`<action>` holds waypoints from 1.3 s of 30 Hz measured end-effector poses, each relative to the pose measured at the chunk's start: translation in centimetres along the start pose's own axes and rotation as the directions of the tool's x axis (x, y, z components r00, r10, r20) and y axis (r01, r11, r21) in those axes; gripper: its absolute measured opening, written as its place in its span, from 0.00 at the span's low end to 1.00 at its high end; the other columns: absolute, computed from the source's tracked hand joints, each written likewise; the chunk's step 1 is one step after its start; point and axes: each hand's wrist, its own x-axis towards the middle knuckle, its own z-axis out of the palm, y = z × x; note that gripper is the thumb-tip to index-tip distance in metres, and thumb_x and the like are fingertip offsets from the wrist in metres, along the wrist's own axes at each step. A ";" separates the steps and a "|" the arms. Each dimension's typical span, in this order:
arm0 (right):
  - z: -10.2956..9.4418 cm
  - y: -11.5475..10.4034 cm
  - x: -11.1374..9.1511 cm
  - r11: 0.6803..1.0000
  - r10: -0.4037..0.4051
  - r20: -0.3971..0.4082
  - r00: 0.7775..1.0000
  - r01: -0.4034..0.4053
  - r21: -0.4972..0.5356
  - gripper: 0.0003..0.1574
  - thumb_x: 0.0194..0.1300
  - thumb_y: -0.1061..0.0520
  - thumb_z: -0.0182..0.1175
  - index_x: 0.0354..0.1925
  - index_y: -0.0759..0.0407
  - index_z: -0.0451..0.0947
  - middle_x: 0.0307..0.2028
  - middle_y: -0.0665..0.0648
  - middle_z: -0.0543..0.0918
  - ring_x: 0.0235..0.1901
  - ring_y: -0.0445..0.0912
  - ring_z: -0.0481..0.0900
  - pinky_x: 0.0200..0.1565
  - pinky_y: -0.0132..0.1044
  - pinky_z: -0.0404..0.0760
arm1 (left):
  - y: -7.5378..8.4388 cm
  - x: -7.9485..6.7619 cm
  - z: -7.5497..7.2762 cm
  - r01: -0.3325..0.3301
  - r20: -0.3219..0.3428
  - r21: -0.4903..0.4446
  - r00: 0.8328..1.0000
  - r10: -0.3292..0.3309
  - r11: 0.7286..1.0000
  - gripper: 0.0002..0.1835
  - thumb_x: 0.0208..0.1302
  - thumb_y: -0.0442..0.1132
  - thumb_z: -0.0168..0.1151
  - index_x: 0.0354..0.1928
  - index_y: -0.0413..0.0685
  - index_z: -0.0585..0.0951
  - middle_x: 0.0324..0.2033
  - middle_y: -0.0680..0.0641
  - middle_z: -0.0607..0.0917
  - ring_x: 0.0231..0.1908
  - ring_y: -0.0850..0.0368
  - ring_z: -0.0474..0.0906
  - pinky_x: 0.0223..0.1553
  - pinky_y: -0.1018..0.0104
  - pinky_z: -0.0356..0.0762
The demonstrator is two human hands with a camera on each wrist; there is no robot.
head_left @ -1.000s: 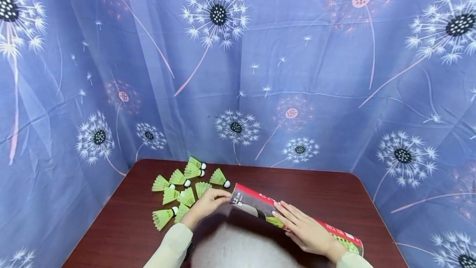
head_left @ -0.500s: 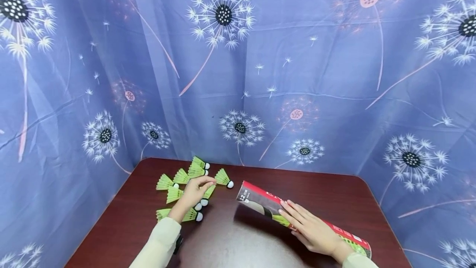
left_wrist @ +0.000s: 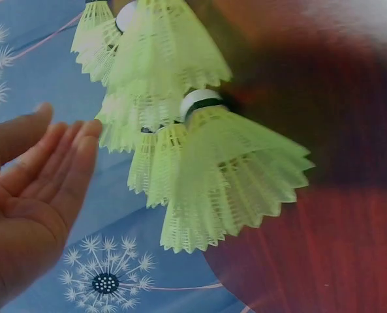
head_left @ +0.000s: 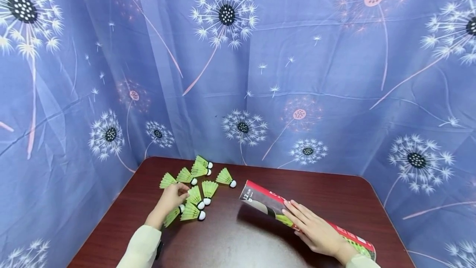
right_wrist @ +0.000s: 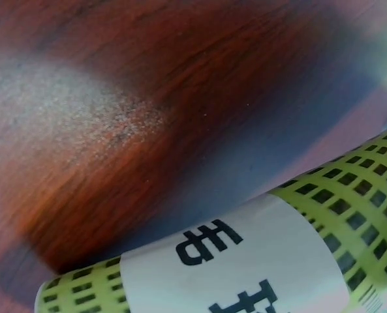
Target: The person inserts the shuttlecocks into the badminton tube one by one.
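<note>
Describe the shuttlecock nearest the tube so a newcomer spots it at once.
On the dark red table, find the tube under the right hand. Near its left end lies a yellow-green shuttlecock, white tip toward the tube. A clear gap separates it from the other shuttlecocks.

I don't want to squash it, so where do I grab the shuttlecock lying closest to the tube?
Pinch the shuttlecock by its round white tip, probably coming from the near right side. It lies on its side with that tip pointing right and toward you; its wide yellow skirt looks thin and bendy.
</note>
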 end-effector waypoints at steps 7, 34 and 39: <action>-0.4 0.0 0.1 1.000 0.001 0.011 1.000 -0.001 -0.021 0.32 0.74 0.50 0.44 0.69 0.64 0.61 0.70 0.65 0.61 0.64 0.62 0.65 0.71 0.36 0.47 | -0.7 -2.4 0.3 0.037 -0.038 0.107 0.999 -0.033 0.994 0.05 0.49 0.29 0.71 0.26 0.37 0.83 0.20 0.50 0.82 0.23 0.57 0.77 0.27 0.62 0.76; -0.9 0.0 0.5 1.000 0.005 0.012 1.000 -0.005 -0.014 0.32 0.74 0.50 0.42 0.70 0.63 0.60 0.70 0.64 0.61 0.66 0.59 0.62 0.70 0.37 0.47 | -0.9 -3.1 -0.8 0.225 0.189 -0.508 0.971 -0.147 0.831 0.08 0.59 0.24 0.62 0.36 0.21 0.79 0.24 0.47 0.80 0.28 0.57 0.78 0.37 0.50 0.83; -0.9 -0.1 0.6 1.000 0.007 0.019 1.000 -0.007 -0.023 0.32 0.75 0.48 0.39 0.70 0.62 0.60 0.70 0.63 0.60 0.66 0.59 0.63 0.70 0.36 0.47 | 0.6 -2.1 -0.3 0.194 0.131 -0.552 0.981 -0.145 0.811 0.07 0.60 0.24 0.62 0.38 0.23 0.79 0.30 0.43 0.82 0.31 0.53 0.82 0.40 0.50 0.82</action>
